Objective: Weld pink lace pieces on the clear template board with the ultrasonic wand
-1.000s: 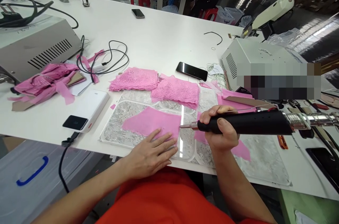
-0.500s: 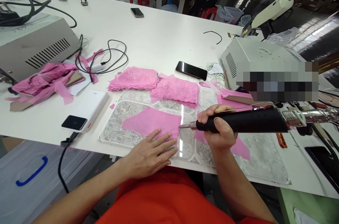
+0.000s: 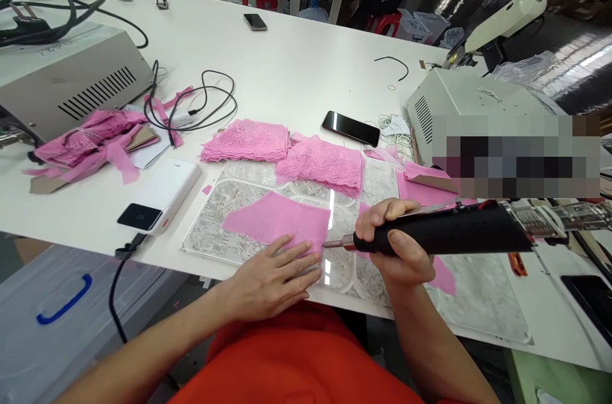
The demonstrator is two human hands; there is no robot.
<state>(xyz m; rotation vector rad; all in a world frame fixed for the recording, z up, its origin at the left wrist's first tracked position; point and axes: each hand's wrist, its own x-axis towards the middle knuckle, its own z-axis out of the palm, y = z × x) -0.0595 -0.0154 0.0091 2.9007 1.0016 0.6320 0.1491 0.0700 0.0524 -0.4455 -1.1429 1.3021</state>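
My left hand (image 3: 272, 276) lies flat, fingers spread, on the near edge of a pink fabric piece (image 3: 275, 218) that rests on a clear plate (image 3: 210, 225) over white lace. My right hand (image 3: 394, 241) is wrapped round a black-handled hot cutting tool (image 3: 444, 235); its metal tip touches the right edge of the pink piece, close to my left fingertips. Another pink scrap (image 3: 442, 275) lies under my right wrist.
Two stacks of pink lace (image 3: 246, 141) (image 3: 320, 163) lie behind the plate. A black phone (image 3: 351, 128), a white power bank (image 3: 157, 194), cables (image 3: 191, 104), grey machine boxes (image 3: 71, 82) (image 3: 459, 104) and a pink scrap pile (image 3: 90, 146) surround it. A person sits at a far table.
The tool tip has slid a little toward me along the pink piece's right edge. My left hand stays pressed on the fabric. The view shifted slightly.
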